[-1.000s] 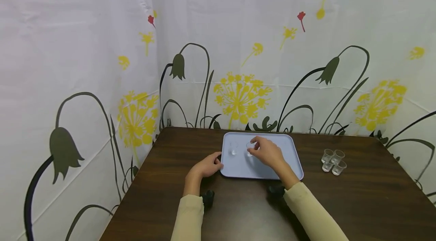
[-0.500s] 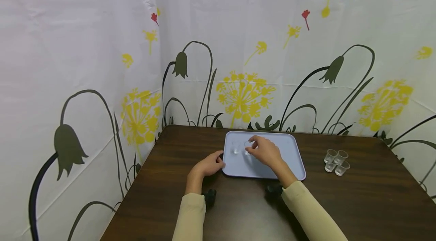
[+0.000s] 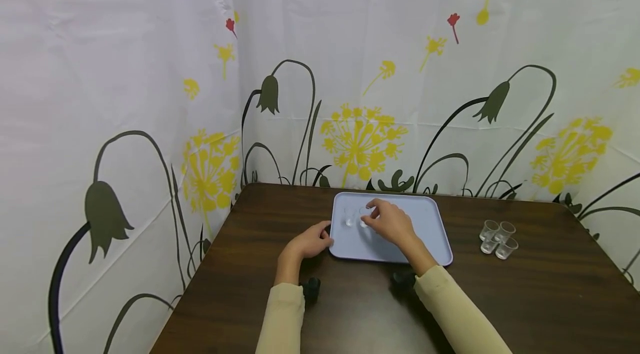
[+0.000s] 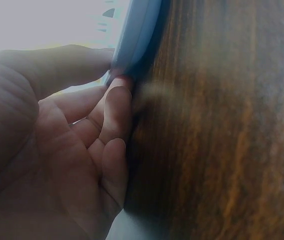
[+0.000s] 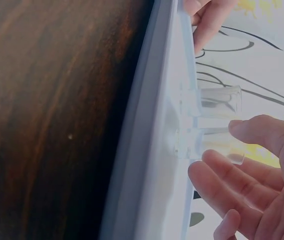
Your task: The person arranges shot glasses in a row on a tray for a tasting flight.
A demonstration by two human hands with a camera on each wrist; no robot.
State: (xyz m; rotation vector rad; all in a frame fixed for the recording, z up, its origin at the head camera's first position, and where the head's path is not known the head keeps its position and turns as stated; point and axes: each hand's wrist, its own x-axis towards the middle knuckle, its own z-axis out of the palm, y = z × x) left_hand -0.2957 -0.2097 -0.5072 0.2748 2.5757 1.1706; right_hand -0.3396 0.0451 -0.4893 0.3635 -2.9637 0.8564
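A pale blue tray (image 3: pixel 400 248) lies on the dark wooden table, and its left edge is gripped by my left hand (image 3: pixel 310 239). In the left wrist view the thumb (image 4: pixel 76 65) lies along one side of the tray edge, with curled fingers at the other. Two small clear shot glasses stand upright on the tray. My right hand (image 3: pixel 392 223) holds the right-hand shot glass (image 3: pixel 364 220) between thumb and fingers. Close to its left stands the other shot glass (image 5: pixel 222 101), untouched. The glass bases look set on the tray.
Several more clear shot glasses (image 3: pixel 498 239) stand grouped on the table (image 3: pixel 550 287), right of the tray. A white curtain (image 3: pixel 350 20) printed with flowers hangs behind the table's far edge and along its left side.
My right hand has slid its shot glass a little to the left, narrowing the gap to the other glass. The left hand keeps its grip on the tray; the head view shifts slightly.
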